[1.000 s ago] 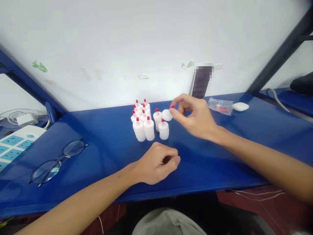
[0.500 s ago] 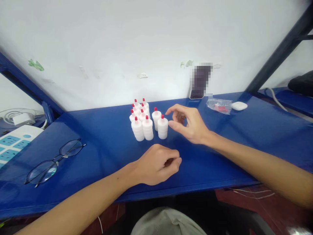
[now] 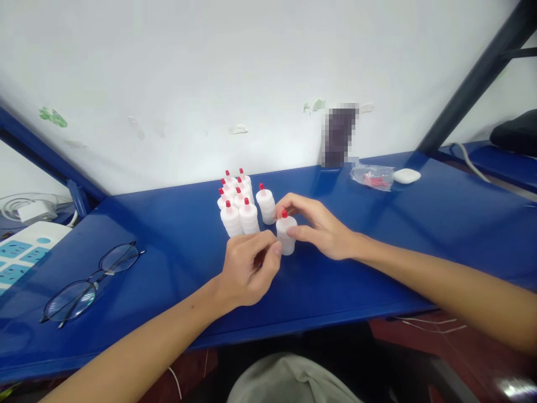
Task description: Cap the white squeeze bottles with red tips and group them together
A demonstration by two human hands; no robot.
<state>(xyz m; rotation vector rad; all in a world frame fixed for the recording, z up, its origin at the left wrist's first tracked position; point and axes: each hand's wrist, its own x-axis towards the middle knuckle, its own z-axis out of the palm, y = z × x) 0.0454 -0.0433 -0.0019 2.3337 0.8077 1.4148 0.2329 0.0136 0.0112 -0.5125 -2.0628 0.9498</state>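
My right hand [image 3: 310, 226] has its thumb and fingers around a white squeeze bottle [image 3: 286, 244] with a red cap, upright at the blue tabletop. Close to that bottle's left side is my left hand [image 3: 252, 267], fingers curled and thumb pressed to them; what they hold, if anything, is hidden. Whether it touches the bottle I cannot tell. One more white bottle [image 3: 265, 206] stands just behind the held one. To its left, several identical red-capped bottles [image 3: 248, 215] stand packed in two columns, the front ones partly covered by my left hand.
Eyeglasses [image 3: 94, 282] and a white power strip [image 3: 36, 243] lie at the left. Toward the back right are a phone-like dark object [image 3: 339, 137] against the wall, a clear bag [image 3: 371, 177] with red pieces and a white case [image 3: 406, 176].
My right hand has closed on the front single bottle and brought it slightly nearer to me. My left hand has moved left and up, toward the bottles.
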